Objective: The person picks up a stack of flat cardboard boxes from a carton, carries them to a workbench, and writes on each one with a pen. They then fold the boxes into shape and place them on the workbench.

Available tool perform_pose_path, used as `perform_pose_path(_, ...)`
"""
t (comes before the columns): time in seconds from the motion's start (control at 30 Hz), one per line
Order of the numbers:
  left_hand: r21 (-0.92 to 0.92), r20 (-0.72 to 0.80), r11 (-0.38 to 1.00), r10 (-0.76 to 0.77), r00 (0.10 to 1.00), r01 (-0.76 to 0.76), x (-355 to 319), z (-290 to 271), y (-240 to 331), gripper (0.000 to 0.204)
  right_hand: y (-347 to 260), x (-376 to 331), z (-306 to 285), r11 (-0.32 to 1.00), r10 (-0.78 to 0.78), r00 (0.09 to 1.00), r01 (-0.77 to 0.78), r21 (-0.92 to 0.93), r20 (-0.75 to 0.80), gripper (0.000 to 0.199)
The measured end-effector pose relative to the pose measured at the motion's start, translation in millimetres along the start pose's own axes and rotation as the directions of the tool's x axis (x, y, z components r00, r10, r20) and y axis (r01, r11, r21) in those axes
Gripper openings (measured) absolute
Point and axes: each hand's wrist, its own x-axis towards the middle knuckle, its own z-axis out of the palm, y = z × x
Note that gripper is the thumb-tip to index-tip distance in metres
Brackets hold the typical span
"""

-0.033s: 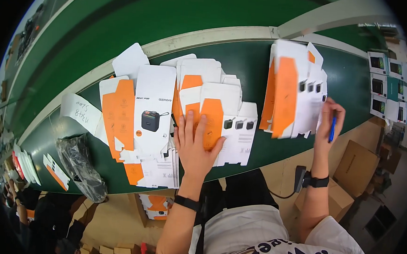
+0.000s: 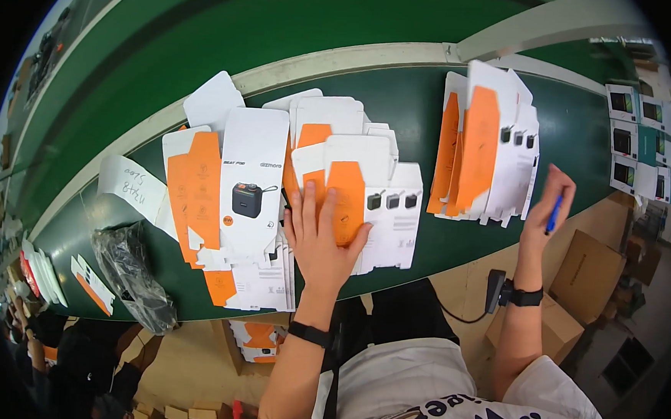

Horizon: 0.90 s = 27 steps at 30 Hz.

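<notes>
My left hand [image 2: 320, 235] lies with spread fingers on a stack of flat, unfolded cartons [image 2: 388, 220], white with orange panels and small speaker pictures. In my right hand [image 2: 541, 208] a blue pen [image 2: 554, 214] is held, its fingers curled round it. Just left of that hand, a second pile of the same flat cartons [image 2: 510, 174] lies on the green table, its top carton [image 2: 481, 153] raised at an angle. My right hand appears close to this pile's right edge; whether it touches cannot be made out.
More flat cartons [image 2: 255, 143] overlap at the left. A paper slip with handwriting [image 2: 128, 189] and a dark plastic bag [image 2: 133, 274] lie farther left on the table [image 2: 346, 293]. Brown cardboard boxes [image 2: 589, 279] stand at the lower right, and printed boxes [image 2: 624, 139] are stacked beyond the table's right end.
The top carton of the right pile has swung right, and its blur is gone. My right hand has turned slightly with the pen. The cartons under my left hand have shifted slightly left.
</notes>
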Motion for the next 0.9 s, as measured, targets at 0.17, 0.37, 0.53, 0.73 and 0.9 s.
perform_pose_path(0.17, -0.018, -0.145, 1.000, -0.008, 0.989, 0.006, 13, 9, -4, 0.056, -51, -63, 30, 0.973, 0.229, 0.847, -0.205, -0.103, 0.480, 0.035)
perform_pose_path(0.37, 0.053, -0.005, 0.997, 0.051, 0.999, -0.051, 20, 15, -5, 0.039, -55, -116, 97, 0.938, 0.007, 0.543, -0.294, 0.183, 0.840, 0.021)
perform_pose_path(0.53, 0.035, -0.008, 0.998, 0.050, 0.999, -0.050, 21, 12, -8, 0.040, -53, -116, 110, 0.962, -0.132, 0.560, -0.127, 0.242, 0.818, 0.029)
perform_pose_path(0.73, 0.012, -0.022, 0.998, 0.057, 0.998, -0.056, 21, 13, -8, 0.043, -53, -115, 111, 0.963, -0.253, 0.535, 0.061, 0.262, 0.806, 0.029)
perform_pose_path(0.9, 0.028, -0.040, 0.999, 0.047, 0.998, -0.046, 19, 17, -11, 0.041, -54, -115, 112, 0.946, -0.322, 0.522, 0.147, 0.289, 0.790, 0.028)
